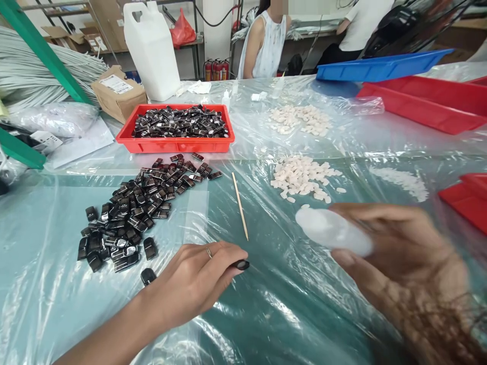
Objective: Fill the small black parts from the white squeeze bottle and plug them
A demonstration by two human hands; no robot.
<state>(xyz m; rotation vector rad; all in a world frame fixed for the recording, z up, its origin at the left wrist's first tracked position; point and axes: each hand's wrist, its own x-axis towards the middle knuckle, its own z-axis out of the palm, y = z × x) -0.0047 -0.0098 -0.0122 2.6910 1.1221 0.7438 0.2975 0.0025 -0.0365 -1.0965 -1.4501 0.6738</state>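
My left hand [201, 276] is closed, pinching a small black plastic part [241, 264] between thumb and fingertips just above the table. My right hand [411, 258], smeared by motion, grips a small white plastic bottle [331, 230] that lies tilted with its end toward the left. To the left spreads a loose pile of glossy black parts [133, 208], and one single black part [147, 276] sits close to my left wrist. A pointed wooden stick [239, 205] lies between the hands. Beyond the bottle is a heap of small whitish oval pieces [300, 175].
A red tray [175, 146] full of black parts stands behind the pile, beside a cardboard box [118, 94] and a white jug [152, 56]. Blue [380, 68] and red trays [429, 104] are at the right. Plastic film [266, 314] covers the table. A person [262, 43] sits opposite.
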